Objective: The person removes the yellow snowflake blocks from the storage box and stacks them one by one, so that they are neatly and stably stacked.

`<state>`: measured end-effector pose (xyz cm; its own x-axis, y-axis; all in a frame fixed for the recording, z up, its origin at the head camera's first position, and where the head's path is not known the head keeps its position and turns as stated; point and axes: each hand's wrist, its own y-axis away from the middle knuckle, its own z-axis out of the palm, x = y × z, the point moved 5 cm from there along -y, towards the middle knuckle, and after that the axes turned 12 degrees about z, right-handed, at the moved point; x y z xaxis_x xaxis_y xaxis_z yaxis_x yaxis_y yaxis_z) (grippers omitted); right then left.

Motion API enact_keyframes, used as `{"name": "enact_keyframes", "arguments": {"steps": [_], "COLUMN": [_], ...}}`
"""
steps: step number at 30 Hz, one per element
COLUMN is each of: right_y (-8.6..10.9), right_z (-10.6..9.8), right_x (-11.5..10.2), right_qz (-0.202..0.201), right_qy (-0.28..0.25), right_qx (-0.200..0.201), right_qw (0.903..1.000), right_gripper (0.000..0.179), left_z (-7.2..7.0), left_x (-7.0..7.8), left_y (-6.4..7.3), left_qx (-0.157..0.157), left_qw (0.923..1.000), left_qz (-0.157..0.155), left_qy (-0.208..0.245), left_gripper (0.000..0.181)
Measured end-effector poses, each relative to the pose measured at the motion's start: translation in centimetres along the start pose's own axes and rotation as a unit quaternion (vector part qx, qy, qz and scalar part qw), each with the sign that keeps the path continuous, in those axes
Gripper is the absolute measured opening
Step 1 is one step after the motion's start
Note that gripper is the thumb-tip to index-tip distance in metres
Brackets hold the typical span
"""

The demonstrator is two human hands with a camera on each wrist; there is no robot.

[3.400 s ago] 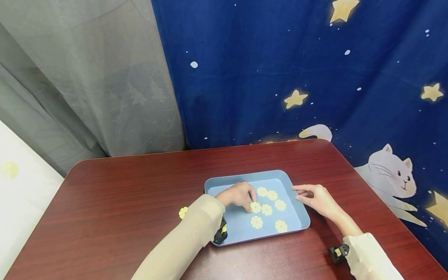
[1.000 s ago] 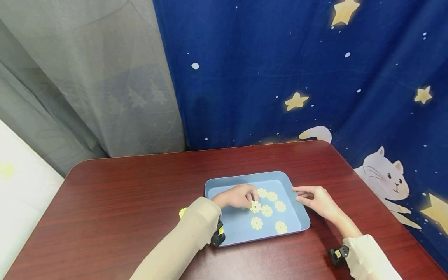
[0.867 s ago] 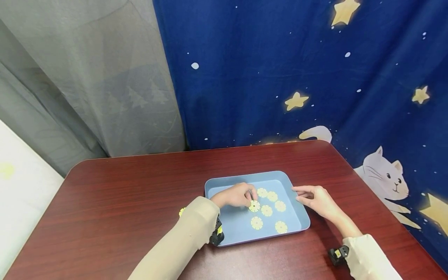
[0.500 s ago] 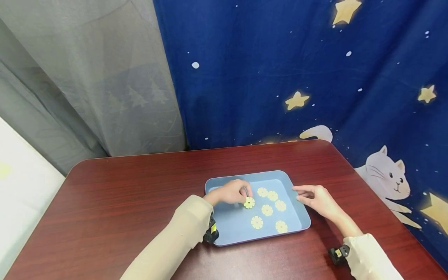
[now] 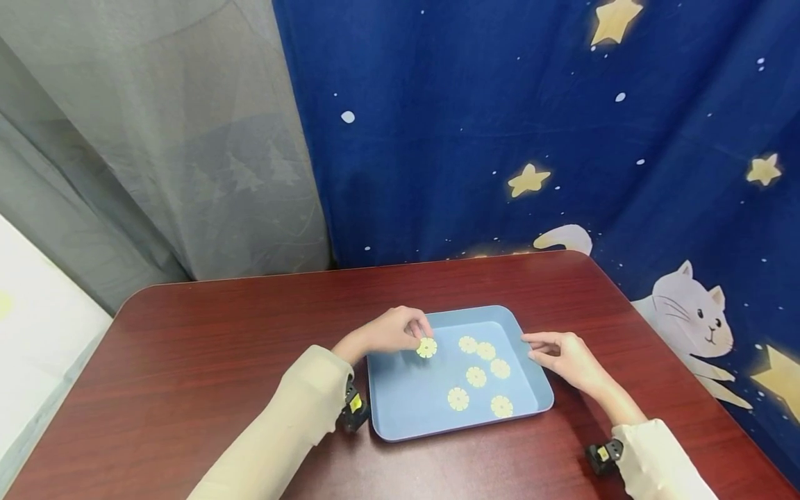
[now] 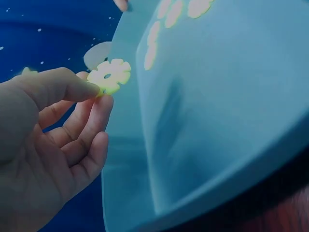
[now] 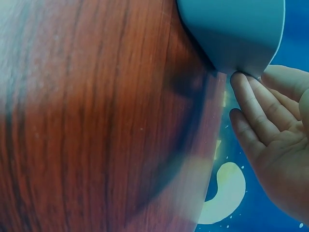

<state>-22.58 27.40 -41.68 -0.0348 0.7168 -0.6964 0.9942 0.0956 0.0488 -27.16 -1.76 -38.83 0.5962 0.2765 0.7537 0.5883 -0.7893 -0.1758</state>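
Note:
My left hand point(image 5: 390, 330) pinches a yellow flower-shaped disc point(image 5: 427, 348) between thumb and fingers, over the left part of a blue tray point(image 5: 459, 426). In the left wrist view the disc point(image 6: 110, 76) shows a small hole in its middle and notches round its edge. Several similar pale yellow discs point(image 5: 476, 377) lie flat on the tray's floor, toward its right half. At the tray's right side, my right hand point(image 5: 569, 357) touches the rim with nearly straight fingers. The right wrist view has its fingertips point(image 7: 240, 79) against the outside of the tray wall point(image 7: 236, 38).
The tray stands on a dark red wooden table point(image 5: 237, 347). Behind the table hang a grey curtain point(image 5: 169, 139) and a blue curtain point(image 5: 437, 139) with stars and a cat. Black wrist cameras sit on both forearms; the left one point(image 5: 355, 406) is beside the tray's left edge.
My left hand has picked up a disc from the tray's middle and carried it left and away from me. A yellow disc on the table is now hidden behind the sleeve. Right hand unmoved.

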Motion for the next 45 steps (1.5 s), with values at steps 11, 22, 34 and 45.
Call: {"name": "enact_keyframes", "arguments": {"steps": [11,22,34,45], "right_y": [0.2,0.1,0.2,0.2], "right_z": [-0.1,-0.1,-0.1,-0.1], "right_x": [-0.6,-0.6,-0.5,-0.5], "right_qz": [0.003,0.008,0.005,-0.003], "right_qy": [0.000,0.000,-0.002,-0.001], "right_qx": [-0.001,-0.004,-0.002,-0.002], "right_qw": [1.0000,1.0000,1.0000,1.0000], "right_gripper": [0.033,0.034,0.034,0.034], "left_z": [-1.9,-3.8,-5.0,-5.8], "left_x": [0.0,0.3,0.3,-0.8], "left_y": [2.2,4.7,7.7,10.5], "left_qx": [0.019,0.030,0.027,0.016], "left_qw": [0.9998,0.9993,0.9994,0.9988], "left_qz": [-0.009,-0.021,-0.017,-0.040], "left_qy": [-0.001,0.010,-0.011,-0.022], "left_gripper": [0.016,0.017,0.017,0.018]}}
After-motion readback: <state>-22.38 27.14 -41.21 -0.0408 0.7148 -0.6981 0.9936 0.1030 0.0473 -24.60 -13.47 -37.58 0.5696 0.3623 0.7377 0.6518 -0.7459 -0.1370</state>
